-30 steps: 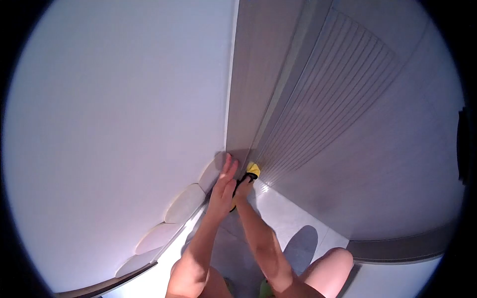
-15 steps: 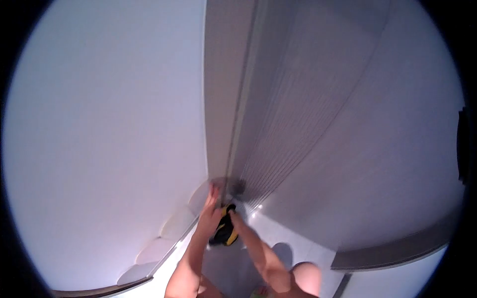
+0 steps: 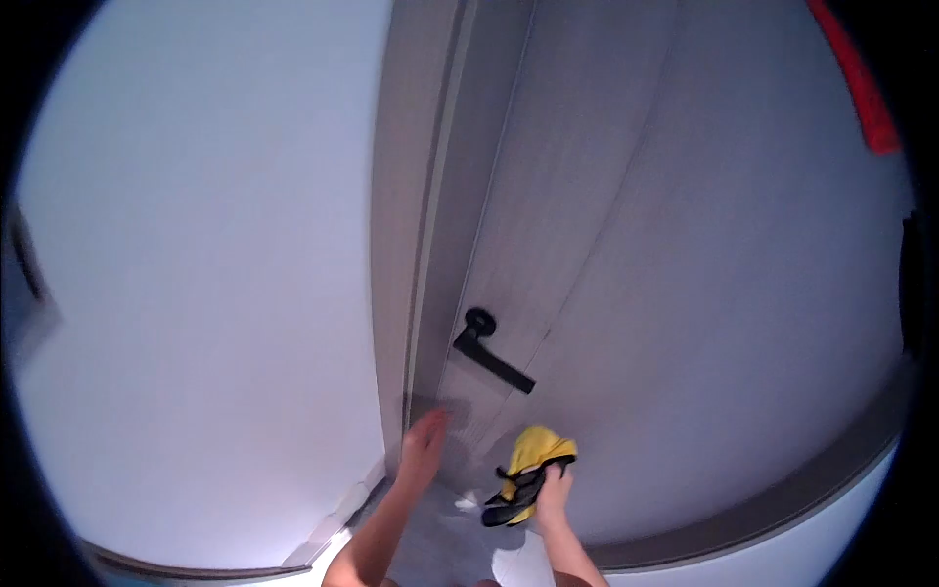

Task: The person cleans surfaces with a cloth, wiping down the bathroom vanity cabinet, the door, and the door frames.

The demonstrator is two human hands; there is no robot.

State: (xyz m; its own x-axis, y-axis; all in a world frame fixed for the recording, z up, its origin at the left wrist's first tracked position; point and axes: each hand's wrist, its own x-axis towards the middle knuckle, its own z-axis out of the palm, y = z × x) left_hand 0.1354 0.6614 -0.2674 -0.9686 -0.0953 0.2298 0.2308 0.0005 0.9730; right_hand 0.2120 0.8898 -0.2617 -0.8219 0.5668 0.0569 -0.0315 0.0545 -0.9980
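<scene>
My right hand grips a crumpled, soft yellow-and-black fabric item at its side, low in front of the door. What kind of article it is I cannot make out. My left hand is empty, fingers stretched upward beside the door frame; whether it touches the frame or the door edge I cannot tell. Above and between both hands, a black lever handle sticks out from the door, touched by neither hand.
A white wall fills the left side, with a baseboard along its foot. Grey floor shows below between my arms. Something red hangs at the upper right, and a dark object sits at the right edge.
My hands have moved apart: the right hand has carried the yellow-and-black item rightward, away from the left. The view has shifted, and the door's lever handle now shows clearly.
</scene>
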